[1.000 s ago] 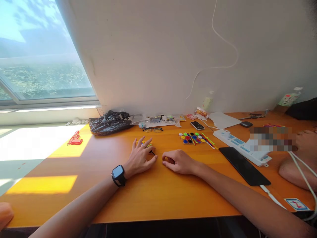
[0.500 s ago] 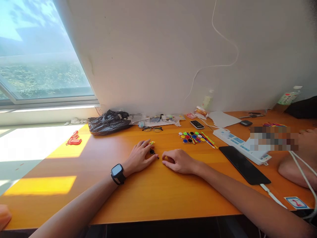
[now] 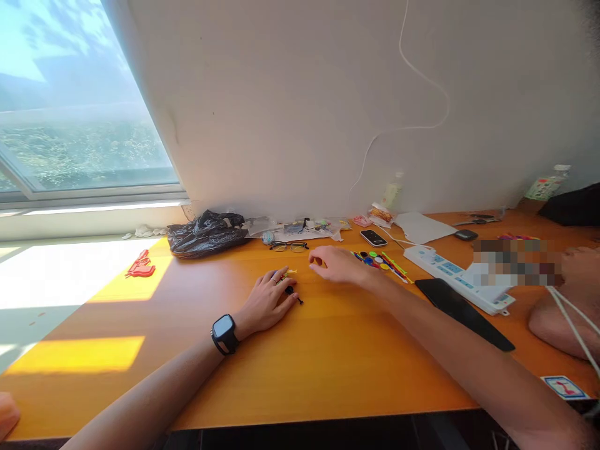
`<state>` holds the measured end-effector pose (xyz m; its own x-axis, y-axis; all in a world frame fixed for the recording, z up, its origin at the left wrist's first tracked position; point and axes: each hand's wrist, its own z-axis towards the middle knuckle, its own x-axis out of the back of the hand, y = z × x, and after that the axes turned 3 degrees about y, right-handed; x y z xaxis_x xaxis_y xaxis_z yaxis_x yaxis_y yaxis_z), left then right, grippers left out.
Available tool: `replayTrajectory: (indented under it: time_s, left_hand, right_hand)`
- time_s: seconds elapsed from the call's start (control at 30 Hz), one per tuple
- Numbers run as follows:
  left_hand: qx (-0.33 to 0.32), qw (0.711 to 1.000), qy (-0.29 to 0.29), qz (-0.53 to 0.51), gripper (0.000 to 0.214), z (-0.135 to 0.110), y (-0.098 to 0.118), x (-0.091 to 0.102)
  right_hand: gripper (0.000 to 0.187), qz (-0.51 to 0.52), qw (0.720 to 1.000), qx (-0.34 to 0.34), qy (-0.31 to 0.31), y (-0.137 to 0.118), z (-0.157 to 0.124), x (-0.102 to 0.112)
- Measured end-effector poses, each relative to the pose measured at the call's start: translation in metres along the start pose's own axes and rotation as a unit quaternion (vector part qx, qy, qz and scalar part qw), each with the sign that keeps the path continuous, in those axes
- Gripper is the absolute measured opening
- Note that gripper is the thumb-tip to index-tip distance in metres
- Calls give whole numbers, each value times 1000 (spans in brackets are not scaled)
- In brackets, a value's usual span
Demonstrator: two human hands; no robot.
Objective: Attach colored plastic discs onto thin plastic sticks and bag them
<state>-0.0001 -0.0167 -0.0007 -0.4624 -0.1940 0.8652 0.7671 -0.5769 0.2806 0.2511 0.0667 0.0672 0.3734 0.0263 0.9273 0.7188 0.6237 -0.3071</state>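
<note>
My left hand (image 3: 267, 302), with a dark watch on its wrist, lies low on the table with its fingers stretched out. Under and beside its fingertips are small plastic pieces, among them a yellow piece (image 3: 292, 271) and a black piece (image 3: 289, 290); the fingers partly hide them. My right hand (image 3: 335, 264) hovers farther back, to the right of the left hand. Its fingers are bent, with a gap between thumb and index finger and nothing visible in it. Just beyond the right wrist lie colourful round discs and sticks (image 3: 375, 258), partly covered by the forearm.
Eyeglasses (image 3: 289, 246) and a black plastic bag (image 3: 206, 234) lie toward the wall. A red toy gun (image 3: 141, 264) is at the left. To the right are a white power strip (image 3: 452, 273), a black phone (image 3: 462, 312) and another person's arm (image 3: 562, 312).
My right hand has moved away from beside the left hand, toward the back of the table, and now partly covers the discs. The left hand has barely moved.
</note>
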Motion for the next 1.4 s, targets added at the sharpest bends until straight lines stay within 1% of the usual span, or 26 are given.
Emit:
replayTrajectory:
  time_s: [0.03,0.07,0.13,0.2,0.27,0.4,0.47,0.53,0.6,0.7,0.73,0.8,0.83,0.9,0.93,0.97,1.0,1.07,1.17,1.23,1.27,1.33,1.4]
  left_hand:
    - [2,1000,-2,1,27,0,0,0]
    - [3,1000,-4,2,28,0,0,1]
    - [1,1000,-6,1,28,0,1,1]
    - [-1,1000,-2,-5,28,0,0,1]
    - [-4,1000,3,-16,28,0,0,1]
    - [-7,1000,10,-23,27,0,0,1]
    - [-5,1000,7,-22,27,0,1,1]
    - [0,1000,1,-19,28,0,1,0]
    - [4,1000,-3,-15,29,0,0,0]
    - [7,1000,-1,-20,28,0,-1,1]
    - [7,1000,0,-25,27,0,-1,2]
    - [0,999,2,-45,26,0,-2,3]
    - [-9,998,0,-61,27,0,-2,4]
    - [-33,995,-11,-97,33,0,-2,3]
    - [-48,992,-18,-115,37,0,-2,1]
    - [-62,989,-25,-130,40,0,-1,-1]
    - [-73,987,-29,-142,41,1,-1,-3]
    - [-87,984,-26,-155,40,2,1,-6]
    - [-98,985,-1,-143,42,3,5,-3]
    - [-83,987,32,-133,42,3,8,2]
    - [-60,987,59,-134,39,3,8,4]
    - [12,981,122,-154,32,2,8,8]
    - [93,962,177,-186,33,2,5,8]
  right_hand:
    - [15,-43,998,-21,36,7,13,2]
    - [17,-73,995,-46,58,15,26,2]
    - [18,-95,989,-99,59,31,49,0]
    - [19,-98,986,-119,68,43,67,-9]
    - [23,-97,987,-108,76,49,81,-21]
    - [35,-92,993,-44,66,45,99,-45]
    - [45,-89,994,-25,61,43,104,-51]
    - [53,-81,995,-13,64,43,105,-52]
    - [55,-70,995,-4,76,45,103,-48]
    - [47,-57,993,0,100,47,101,-33]
    - [42,-53,992,-3,116,47,100,-26]
    - [31,-12,985,-13,169,47,99,-9]
    - [25,35,978,-18,206,46,99,0]
    - [17,160,948,-28,274,45,96,19]
    - [15,220,930,-31,294,43,94,29]
    - [14,267,914,-35,302,41,91,37]
    - [15,303,903,-36,302,38,88,45]
    - [18,351,893,-26,281,29,81,58]
    - [21,384,889,6,248,9,72,68]
    - [21,387,892,19,232,-7,69,69]
    - [20,388,892,24,229,-15,68,69]
    - [19,392,892,35,223,-30,67,65]
    - [16,391,896,50,206,-44,66,61]
